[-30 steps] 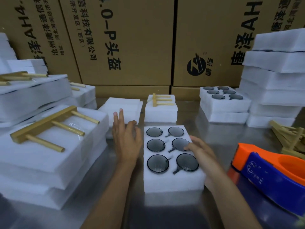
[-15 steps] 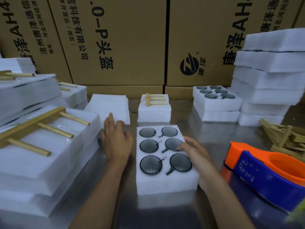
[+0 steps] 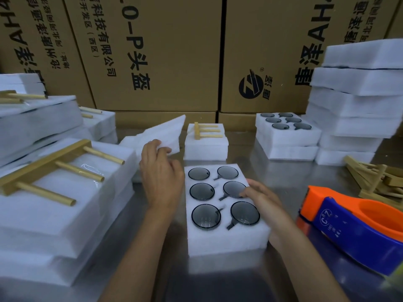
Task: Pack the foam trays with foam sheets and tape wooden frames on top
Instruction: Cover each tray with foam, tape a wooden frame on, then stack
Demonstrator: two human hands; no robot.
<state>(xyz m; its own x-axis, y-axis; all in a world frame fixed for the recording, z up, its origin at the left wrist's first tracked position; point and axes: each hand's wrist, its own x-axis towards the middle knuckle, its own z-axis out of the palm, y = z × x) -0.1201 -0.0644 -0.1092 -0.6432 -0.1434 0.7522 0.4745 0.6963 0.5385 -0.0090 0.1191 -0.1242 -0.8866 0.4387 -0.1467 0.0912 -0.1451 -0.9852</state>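
A white foam tray (image 3: 226,238) with several dark glass cups set in its holes lies on the metal table in front of me. My left hand (image 3: 160,173) is just left of the tray and pinches a thin white foam sheet (image 3: 161,132), lifted and tilted up off the pile behind it. My right hand (image 3: 260,198) rests on the tray's right side, fingertips on the rim of a middle cup, nothing gripped. A wooden frame (image 3: 206,130) lies on a closed foam pack behind the tray.
Taped packs with a wooden frame (image 3: 52,166) are stacked at left. An orange-and-blue tape dispenser (image 3: 353,227) sits at right, loose wooden frames (image 3: 379,182) behind it. Another filled tray (image 3: 287,134) and a tall foam stack (image 3: 357,99) stand at back right. Cardboard boxes (image 3: 174,51) wall the rear.
My left hand has gone from flat on the foam-sheet pile to gripping the top sheet and lifting it up. My right hand has stayed on the tray.
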